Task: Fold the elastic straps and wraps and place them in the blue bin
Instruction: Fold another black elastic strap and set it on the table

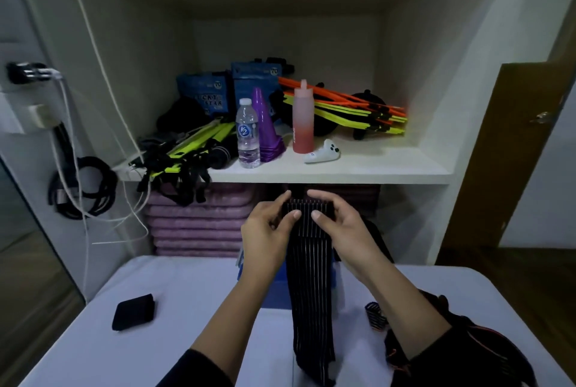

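Observation:
A long black elastic wrap with thin white stripes (310, 287) hangs from both my hands down to the white table (174, 340). My left hand (268, 230) and my right hand (338, 226) pinch its top end, thumbs in front, fingers curled behind. The blue bin (274, 290) stands on the table behind the wrap, mostly hidden by my arms. A folded black wrap (134, 312) lies at the left of the table. A small rolled striped strap (375, 315) and a pile of black straps with red trim (461, 352) lie at the right.
A white shelf (358, 168) in front holds a water bottle (247, 134), purple cones (265, 128), a pink bottle (303, 121), a white controller (322, 153) and yellow and orange ladder rungs. Stacked purple mats (199, 224) sit below. Cables hang at the left; a brown door (505, 153) stands at the right.

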Demonstrator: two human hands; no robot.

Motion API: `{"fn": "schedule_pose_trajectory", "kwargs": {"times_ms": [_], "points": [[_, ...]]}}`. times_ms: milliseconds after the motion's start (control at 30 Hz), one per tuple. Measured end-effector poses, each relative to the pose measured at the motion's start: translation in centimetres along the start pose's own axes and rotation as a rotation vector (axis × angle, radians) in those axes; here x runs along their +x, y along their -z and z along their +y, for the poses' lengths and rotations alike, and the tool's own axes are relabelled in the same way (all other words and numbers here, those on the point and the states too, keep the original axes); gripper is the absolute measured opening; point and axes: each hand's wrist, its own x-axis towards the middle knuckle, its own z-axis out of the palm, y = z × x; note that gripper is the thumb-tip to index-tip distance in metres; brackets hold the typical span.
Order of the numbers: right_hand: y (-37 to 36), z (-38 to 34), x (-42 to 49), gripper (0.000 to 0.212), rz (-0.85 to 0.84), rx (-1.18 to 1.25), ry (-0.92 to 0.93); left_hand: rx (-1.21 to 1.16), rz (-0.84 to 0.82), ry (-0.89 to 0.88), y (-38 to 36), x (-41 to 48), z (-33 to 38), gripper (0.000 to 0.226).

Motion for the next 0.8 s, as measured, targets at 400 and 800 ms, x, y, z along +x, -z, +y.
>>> {"fn": "schedule_pose_trajectory", "kwargs": {"times_ms": [400,800], "points": [[-9.0,0.1,3.0,0.021,-0.105,-0.057,0.023,0.011,0.166,0.042,7.2,2.6,-2.9,0.037],[-15.4,1.1,4.7,0.024,-0.163,-0.169,0.104,-0.153,0.191,0.205,15.0,3.9,-5.6,0.012]]}}
